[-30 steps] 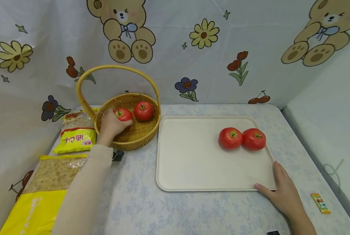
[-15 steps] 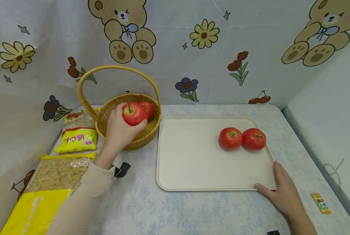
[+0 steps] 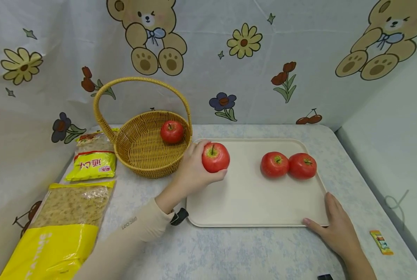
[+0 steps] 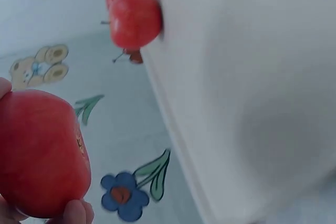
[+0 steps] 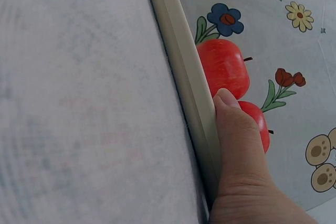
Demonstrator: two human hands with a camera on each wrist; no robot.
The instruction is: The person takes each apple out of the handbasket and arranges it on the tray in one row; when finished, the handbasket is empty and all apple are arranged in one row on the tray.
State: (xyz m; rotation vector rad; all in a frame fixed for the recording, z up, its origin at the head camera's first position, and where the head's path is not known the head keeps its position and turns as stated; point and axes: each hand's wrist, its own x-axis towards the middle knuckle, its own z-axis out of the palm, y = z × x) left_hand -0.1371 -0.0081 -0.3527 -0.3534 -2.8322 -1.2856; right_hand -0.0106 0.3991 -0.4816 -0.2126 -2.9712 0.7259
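Observation:
In the head view, my left hand (image 3: 194, 169) grips a red apple (image 3: 216, 157) above the left part of a white tray (image 3: 243, 202). The left wrist view shows this held apple (image 4: 42, 153) close up, with fingertips at its lower side. Two more apples, one (image 3: 274, 165) touching the other (image 3: 302, 166), sit on the tray's right half. My right hand (image 3: 343, 229) holds the tray's near right corner, and the right wrist view shows its thumb (image 5: 239, 135) on the rim. One apple (image 3: 172, 132) lies in the wicker basket (image 3: 142, 151).
A tall handle (image 3: 142, 79) arches over the basket. At the left lie a small yellow food packet (image 3: 92, 161) and a larger yellow bag (image 3: 58, 233). A small wrapped sachet (image 3: 381, 242) is at the right. A printed cloth (image 3: 194, 58) hangs behind the table.
My left hand has lifted an apple out of the basket and carried it right, over the tray. The right hand stays at the tray's corner.

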